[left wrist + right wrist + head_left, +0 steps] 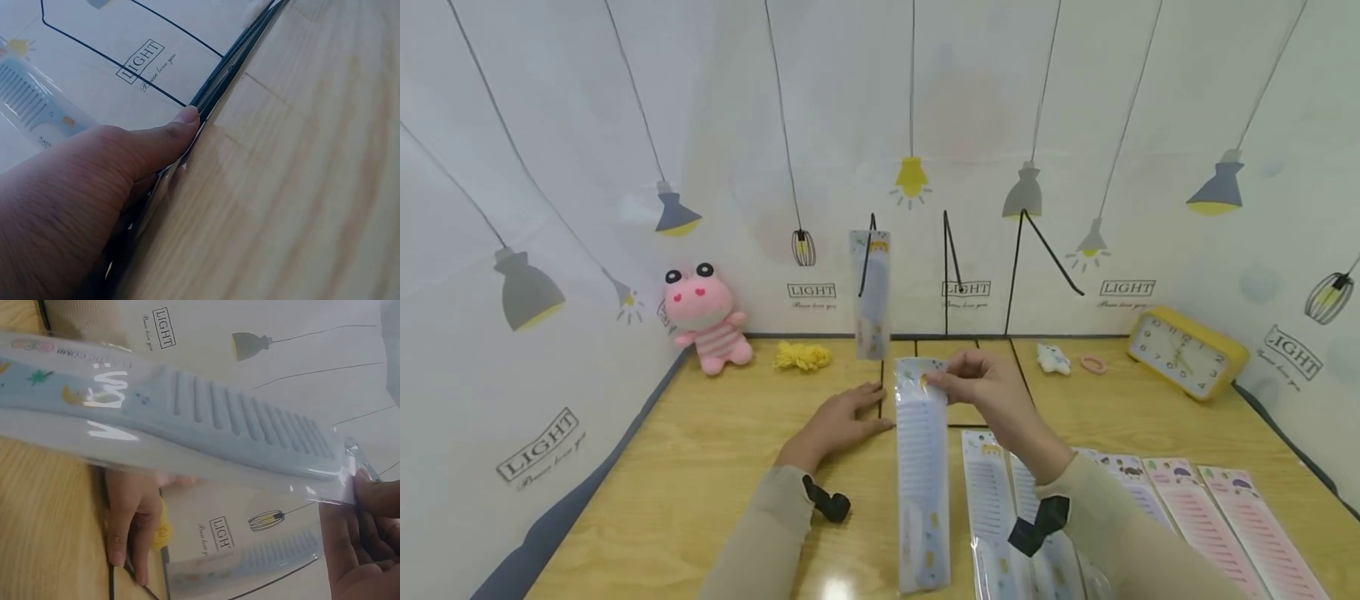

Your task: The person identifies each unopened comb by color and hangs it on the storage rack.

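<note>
In the head view my right hand pinches the top edge of a clear packet holding a light blue comb, which hangs down over the table. The right wrist view shows this comb's teeth towards the pinching fingers. My left hand rests at the base of a black wire rack, its thumb and fingers against the wires. On the rack's left hook hangs another packaged blue comb. That hanging comb also shows behind the thumb in the left wrist view.
At right front lie several packaged combs, blue ones and pink ones. A pink plush toy and yellow yarn sit back left. Back right are a white trinket, a pink ring and a yellow clock.
</note>
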Demonstrator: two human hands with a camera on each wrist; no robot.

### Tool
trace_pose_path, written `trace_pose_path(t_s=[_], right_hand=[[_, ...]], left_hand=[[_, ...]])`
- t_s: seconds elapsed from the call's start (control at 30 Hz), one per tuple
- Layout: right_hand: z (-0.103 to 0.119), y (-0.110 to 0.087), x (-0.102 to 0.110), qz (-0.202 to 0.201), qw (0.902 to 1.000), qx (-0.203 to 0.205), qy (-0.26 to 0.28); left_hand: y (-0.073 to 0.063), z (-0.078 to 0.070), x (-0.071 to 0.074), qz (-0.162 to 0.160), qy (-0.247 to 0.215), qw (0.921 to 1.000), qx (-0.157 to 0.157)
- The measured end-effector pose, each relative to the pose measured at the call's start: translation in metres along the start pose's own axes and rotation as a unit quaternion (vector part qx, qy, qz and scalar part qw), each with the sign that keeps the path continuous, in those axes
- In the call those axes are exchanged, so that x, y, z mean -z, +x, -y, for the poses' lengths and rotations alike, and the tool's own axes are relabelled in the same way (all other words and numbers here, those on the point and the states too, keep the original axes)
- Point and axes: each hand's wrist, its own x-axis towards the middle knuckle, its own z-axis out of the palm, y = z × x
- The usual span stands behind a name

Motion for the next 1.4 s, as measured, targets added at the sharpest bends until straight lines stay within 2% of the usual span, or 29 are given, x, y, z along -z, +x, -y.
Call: trace_pose_path(t_s=[0.1, 0.2, 0.33, 0.53, 0.93, 1.17, 1.4], right_hand=[[0.012, 0.006, -0.006, 0.018, 0.9994, 0.028, 0.000], [0.023, 0.014, -0.012, 0.024, 0.9991, 0.034, 0.000], [0.031, 0.025, -0.021, 0.016, 0.9991, 0.036, -0.015], [0.037, 0.038, -0.030, -0.004, 0.9959, 0.083, -0.037], [0.039, 0.059, -0.043, -0.054, 0.9837, 0.114, -0.128], [0.038, 0.068, -0.048, -0.069, 0.9817, 0.110, -0.139], [0.035, 0.072, -0.050, -0.075, 0.9789, 0.123, -0.145]], left_hand=[[0.004, 0.001, 0.003, -0.002, 0.004, 1.0000, -0.005], [0.006, 0.002, 0.006, 0.005, 0.000, 1.0000, -0.005], [0.006, 0.001, 0.009, 0.004, -0.013, 0.9999, -0.002], [0.008, 0.004, 0.008, 0.003, -0.010, 0.9999, 0.005], [0.005, 0.000, 0.005, 0.004, -0.023, 0.9997, 0.005], [0.003, 0.002, 0.003, 0.004, -0.024, 0.9997, 0.005], [0.002, 0.004, 0.000, 0.001, -0.021, 0.9997, 0.007]])
